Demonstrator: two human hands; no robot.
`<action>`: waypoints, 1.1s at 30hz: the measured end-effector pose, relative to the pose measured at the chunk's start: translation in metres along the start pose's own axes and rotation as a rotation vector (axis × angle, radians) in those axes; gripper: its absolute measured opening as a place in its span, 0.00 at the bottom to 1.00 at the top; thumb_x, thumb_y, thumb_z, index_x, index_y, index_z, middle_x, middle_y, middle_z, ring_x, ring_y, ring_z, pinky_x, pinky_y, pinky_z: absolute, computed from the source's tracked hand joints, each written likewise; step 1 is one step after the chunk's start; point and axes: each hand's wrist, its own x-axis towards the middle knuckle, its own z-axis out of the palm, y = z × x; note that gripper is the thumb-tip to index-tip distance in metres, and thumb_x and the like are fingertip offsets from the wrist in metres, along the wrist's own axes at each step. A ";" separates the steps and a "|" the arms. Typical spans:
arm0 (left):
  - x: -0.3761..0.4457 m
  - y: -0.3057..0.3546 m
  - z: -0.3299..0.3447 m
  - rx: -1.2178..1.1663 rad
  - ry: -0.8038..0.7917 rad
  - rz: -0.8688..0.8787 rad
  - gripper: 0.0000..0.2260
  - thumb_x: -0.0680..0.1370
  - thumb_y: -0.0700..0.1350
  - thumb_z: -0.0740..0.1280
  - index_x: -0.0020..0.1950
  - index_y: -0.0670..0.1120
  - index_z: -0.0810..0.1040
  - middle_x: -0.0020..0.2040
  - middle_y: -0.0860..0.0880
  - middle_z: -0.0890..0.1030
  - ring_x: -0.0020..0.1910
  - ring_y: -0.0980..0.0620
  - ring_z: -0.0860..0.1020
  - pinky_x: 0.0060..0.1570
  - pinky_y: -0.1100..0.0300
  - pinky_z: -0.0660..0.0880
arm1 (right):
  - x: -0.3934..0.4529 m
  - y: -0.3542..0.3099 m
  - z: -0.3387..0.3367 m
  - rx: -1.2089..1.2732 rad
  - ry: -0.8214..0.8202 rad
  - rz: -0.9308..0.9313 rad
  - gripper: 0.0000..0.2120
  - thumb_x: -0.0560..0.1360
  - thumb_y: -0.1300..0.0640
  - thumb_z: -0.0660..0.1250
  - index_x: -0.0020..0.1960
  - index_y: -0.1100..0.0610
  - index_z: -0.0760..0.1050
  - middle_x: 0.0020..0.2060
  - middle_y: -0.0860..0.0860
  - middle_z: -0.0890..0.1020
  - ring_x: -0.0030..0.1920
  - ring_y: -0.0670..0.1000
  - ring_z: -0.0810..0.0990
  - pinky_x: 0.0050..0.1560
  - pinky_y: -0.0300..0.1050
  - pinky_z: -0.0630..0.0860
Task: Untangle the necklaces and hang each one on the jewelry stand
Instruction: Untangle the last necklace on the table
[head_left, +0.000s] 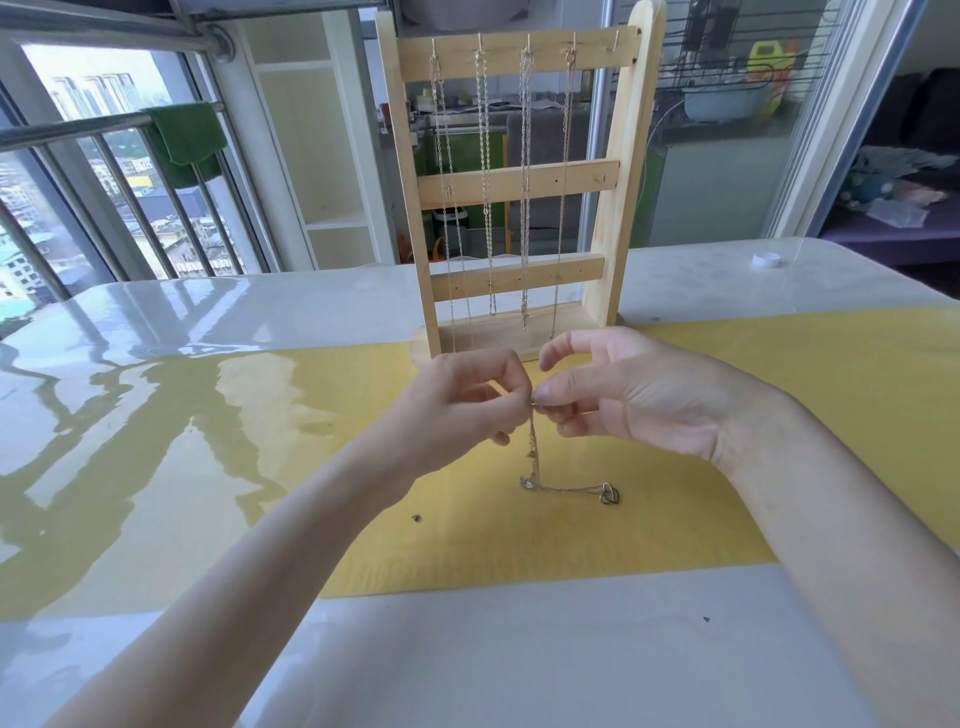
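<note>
Necklace (535, 457) pinched between both hands, dangling below.

The wooden jewelry stand (519, 182) rises upright at the far middle of the worktop (467, 649), its base just beyond both hands, blocking any straight reach past them. Four hung chains (524, 208) drape down its front from the top-rail hooks, so the gaps between its rails are curtained; only the rightmost top hook (616, 37) hangs bare. Between the left hand (462, 410) and right hand (623, 395) a necklace (535, 457) drops to the yellow mat (779, 415), its tail and heart pendant (609, 493) lying just nearer. The worktop to left, right and near side lies open, save a white cap (765, 259) far right.
</note>
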 end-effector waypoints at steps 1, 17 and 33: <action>-0.001 0.000 0.000 -0.078 -0.028 -0.058 0.04 0.67 0.44 0.65 0.33 0.46 0.74 0.32 0.52 0.75 0.34 0.56 0.74 0.40 0.63 0.74 | 0.001 0.000 0.000 0.010 0.036 -0.019 0.12 0.71 0.69 0.68 0.49 0.58 0.69 0.29 0.51 0.77 0.31 0.48 0.73 0.34 0.38 0.74; 0.004 0.005 -0.003 -0.661 0.174 -0.174 0.20 0.75 0.36 0.54 0.25 0.50 0.71 0.33 0.52 0.76 0.32 0.55 0.74 0.39 0.63 0.75 | 0.003 0.001 -0.009 -0.155 0.023 -0.103 0.07 0.76 0.67 0.64 0.48 0.67 0.81 0.30 0.52 0.74 0.32 0.45 0.71 0.34 0.35 0.73; 0.007 -0.001 0.009 -1.020 0.131 -0.312 0.06 0.79 0.38 0.57 0.42 0.43 0.69 0.34 0.46 0.72 0.30 0.51 0.75 0.37 0.58 0.80 | 0.009 0.007 0.003 0.008 -0.051 -0.087 0.13 0.79 0.60 0.59 0.36 0.59 0.70 0.33 0.52 0.74 0.33 0.48 0.73 0.40 0.41 0.73</action>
